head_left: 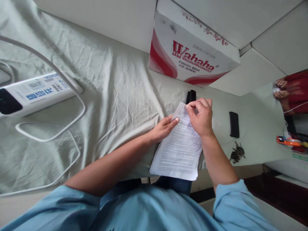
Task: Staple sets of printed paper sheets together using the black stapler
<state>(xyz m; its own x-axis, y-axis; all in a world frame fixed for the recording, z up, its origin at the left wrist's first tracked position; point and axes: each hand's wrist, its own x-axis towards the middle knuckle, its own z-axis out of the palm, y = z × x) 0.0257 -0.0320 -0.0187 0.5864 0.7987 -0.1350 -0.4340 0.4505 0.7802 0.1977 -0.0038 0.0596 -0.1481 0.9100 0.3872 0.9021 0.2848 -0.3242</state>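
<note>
A stack of printed paper sheets [178, 150] hangs over the table's front edge, close to my body. My left hand [165, 126] grips the stack's left edge near the top, its thumb lying on the printed side. At the top right corner, my right hand [200, 115] pinches the paper between thumb and fingers, the other fingers curled. Just beyond the paper's top lies a black object [191, 96], perhaps a stapler, partly hidden by the sheets and my right hand.
A Wahaha water carton [190, 54] stands at the back against the wall. To the right lie a black phone-like object [234, 124] and keys [237, 152]. At left are a white labelled device [43, 91] and a white cable [81, 106]. Another person's hands [281, 89] show far right.
</note>
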